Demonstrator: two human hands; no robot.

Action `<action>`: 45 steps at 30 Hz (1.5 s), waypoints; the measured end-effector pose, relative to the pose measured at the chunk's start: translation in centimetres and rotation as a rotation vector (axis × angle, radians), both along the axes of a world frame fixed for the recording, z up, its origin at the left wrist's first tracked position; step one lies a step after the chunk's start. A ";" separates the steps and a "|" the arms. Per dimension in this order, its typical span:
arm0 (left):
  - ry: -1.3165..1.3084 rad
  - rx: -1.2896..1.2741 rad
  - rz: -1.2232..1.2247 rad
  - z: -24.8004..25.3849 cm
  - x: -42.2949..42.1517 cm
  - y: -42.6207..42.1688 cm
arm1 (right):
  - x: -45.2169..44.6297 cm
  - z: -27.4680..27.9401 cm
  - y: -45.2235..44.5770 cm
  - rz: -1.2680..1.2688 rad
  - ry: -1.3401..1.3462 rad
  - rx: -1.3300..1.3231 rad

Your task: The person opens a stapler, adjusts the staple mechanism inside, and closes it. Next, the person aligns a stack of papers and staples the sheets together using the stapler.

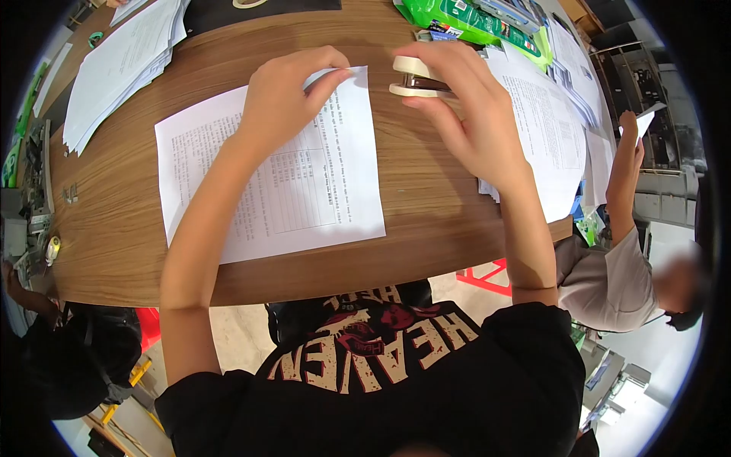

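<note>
A printed sheet [304, 206] lies on the wooden table in front of me. At its upper edge, my left hand [293, 95] pinches the top of the paper between thumb and fingers, lifting that edge a little. To the right of the sheet, my right hand [472, 107] grips a small cream and dark stapler [415, 78] between thumb and fingers. The stapler's jaws face left toward the sheet and are apart from it, with no paper between them.
Paper stacks stand at the left [126, 65] and right [541, 129]. A green package [487, 27] lies at the back right. Staples [70, 193] are on the table's left. A person [624, 266] at right holds paper; another person [84, 350] is at left.
</note>
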State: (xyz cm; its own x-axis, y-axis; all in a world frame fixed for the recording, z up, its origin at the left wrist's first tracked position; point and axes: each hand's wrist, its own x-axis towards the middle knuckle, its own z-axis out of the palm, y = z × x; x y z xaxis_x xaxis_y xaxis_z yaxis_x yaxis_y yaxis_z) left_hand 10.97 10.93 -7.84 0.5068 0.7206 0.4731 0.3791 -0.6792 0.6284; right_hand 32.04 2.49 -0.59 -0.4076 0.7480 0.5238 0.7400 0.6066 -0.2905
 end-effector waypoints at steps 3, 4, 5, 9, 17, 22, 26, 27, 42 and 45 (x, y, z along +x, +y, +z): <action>-0.011 0.002 0.000 -0.1 0.0 0.0 | 0.0 0.2 -0.4 -0.009 -0.042 0.072; -0.008 -0.011 0.007 -0.1 0.0 0.0 | 0.0 0.2 -0.6 -0.018 -0.076 0.106; -0.005 -0.025 0.013 -0.1 0.1 0.0 | 0.0 0.3 -0.8 -0.020 -0.077 0.107; -0.009 -0.043 0.016 -0.1 0.1 0.0 | 0.2 0.4 -1.1 -0.029 -0.079 0.136; -0.007 -0.036 0.018 -0.2 0.2 0.0 | 0.2 0.4 -1.3 -0.066 -0.017 0.199; -0.001 -0.048 0.026 -0.2 0.2 0.0 | 0.1 0.5 -2.0 0.009 0.262 0.028; 0.028 -0.064 0.057 -0.3 0.1 0.0 | 1.4 -0.7 -2.1 0.173 0.904 -0.288; 0.025 -0.067 0.055 -0.4 0.1 0.0 | 1.7 -0.8 -2.1 0.223 1.133 -0.358; 0.030 -0.043 0.059 -1.0 0.2 0.4 | 2.7 -1.0 -3.2 0.728 2.172 -0.706; 0.032 -0.065 0.059 -0.7 0.1 0.3 | 2.7 -1.2 -3.4 0.698 2.276 -0.733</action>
State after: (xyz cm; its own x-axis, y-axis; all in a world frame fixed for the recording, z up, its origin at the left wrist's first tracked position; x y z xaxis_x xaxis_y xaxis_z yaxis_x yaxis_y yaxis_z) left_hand 11.10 11.22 -8.57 0.4766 0.7784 0.4085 0.4374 -0.6131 0.6578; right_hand 34.74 -0.90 -1.83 -0.0150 0.9881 0.1530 -0.9874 0.0095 -0.1580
